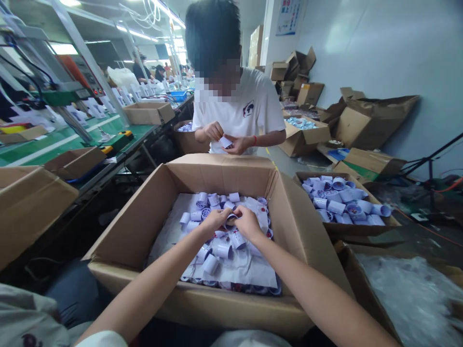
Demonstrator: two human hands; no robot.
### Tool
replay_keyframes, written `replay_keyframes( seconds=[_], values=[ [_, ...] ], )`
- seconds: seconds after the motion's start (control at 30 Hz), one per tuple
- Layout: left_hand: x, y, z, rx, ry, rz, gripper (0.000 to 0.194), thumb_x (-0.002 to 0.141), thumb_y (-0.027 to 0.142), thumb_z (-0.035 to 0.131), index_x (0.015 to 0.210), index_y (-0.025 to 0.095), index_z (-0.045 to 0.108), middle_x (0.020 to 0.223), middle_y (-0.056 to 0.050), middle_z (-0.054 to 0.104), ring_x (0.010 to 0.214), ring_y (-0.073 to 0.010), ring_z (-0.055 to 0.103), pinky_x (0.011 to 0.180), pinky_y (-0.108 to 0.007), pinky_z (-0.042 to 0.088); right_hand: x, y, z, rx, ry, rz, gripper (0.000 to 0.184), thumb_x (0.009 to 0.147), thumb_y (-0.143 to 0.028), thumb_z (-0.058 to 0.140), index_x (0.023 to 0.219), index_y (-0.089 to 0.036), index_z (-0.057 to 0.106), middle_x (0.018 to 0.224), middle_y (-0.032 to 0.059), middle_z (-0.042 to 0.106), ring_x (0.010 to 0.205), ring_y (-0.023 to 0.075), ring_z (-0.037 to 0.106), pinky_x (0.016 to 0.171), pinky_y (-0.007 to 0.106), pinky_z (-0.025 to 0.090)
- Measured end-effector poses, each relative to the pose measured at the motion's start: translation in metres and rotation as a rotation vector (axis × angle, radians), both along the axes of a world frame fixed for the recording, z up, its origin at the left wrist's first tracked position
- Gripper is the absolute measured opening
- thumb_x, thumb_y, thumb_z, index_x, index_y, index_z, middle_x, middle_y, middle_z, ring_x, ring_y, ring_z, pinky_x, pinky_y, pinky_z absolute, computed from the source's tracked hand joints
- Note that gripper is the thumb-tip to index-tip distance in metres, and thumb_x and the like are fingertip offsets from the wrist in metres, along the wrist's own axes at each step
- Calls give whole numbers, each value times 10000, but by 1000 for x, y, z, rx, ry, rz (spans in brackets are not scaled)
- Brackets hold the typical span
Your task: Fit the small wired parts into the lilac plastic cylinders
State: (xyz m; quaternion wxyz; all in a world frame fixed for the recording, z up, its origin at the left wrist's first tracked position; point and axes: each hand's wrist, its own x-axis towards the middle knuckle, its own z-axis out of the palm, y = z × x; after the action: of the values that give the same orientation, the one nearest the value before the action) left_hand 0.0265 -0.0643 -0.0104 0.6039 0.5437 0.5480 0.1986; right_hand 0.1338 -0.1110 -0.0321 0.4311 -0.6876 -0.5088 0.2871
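Both of my arms reach into a large cardboard box [123, 241]. My left hand [217, 219] and my right hand [247, 222] are closed on one white plastic cylinder [230, 221] between them. Its open, hollow end faces me, and the fingers cover part of its sides. Around and below my hands, several similar white cylinders [222, 250] lie loose on a pale sheet [170, 248]. Some lie on their sides, and a few show ribbed or dark inner parts. More parts show under the sheet's near edge.
Across the box a co-worker [267, 96] in a white shirt holds another white cylinder [226, 142]. At right stands a carton of cylinders [343, 200], with clear plastic bags [408, 294] nearer me. A green conveyor bench [36, 149] runs along the left, beside another open carton [32, 207].
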Motion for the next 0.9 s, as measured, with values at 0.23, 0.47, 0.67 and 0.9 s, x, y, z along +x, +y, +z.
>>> replay_keyframes(
  seconds=[0.23,0.47,0.67,0.9],
  values=[
    [5,1,-5,61,33,34,192,718,282,594,576,162,545,472,6,527,447,-119,479,401,-199,380,3,-1,2,40,-47,-30,99,571,-99,532,568,-197,546,555,-29,585,574,159,527,545,236,334],
    [9,3,-3,112,12,71,213,709,306,612,562,169,541,465,18,496,433,-112,453,394,-203,369,6,1,5,136,-26,-48,125,586,-116,538,595,-200,630,625,25,660,631,197,582,573,273,388],
    [9,-1,1,74,17,107,224,756,328,548,601,170,578,463,-1,507,452,-138,466,415,-237,400,-2,6,-11,4,543,-97,178,517,-276,654,655,-178,600,717,27,653,562,185,575,499,300,459],
    [10,3,5,114,49,94,172,742,265,543,597,175,520,514,9,494,439,-112,442,391,-217,374,-1,2,-6,256,15,-55,157,601,-122,453,657,-208,573,701,32,643,695,213,585,660,322,437]
  ],
)
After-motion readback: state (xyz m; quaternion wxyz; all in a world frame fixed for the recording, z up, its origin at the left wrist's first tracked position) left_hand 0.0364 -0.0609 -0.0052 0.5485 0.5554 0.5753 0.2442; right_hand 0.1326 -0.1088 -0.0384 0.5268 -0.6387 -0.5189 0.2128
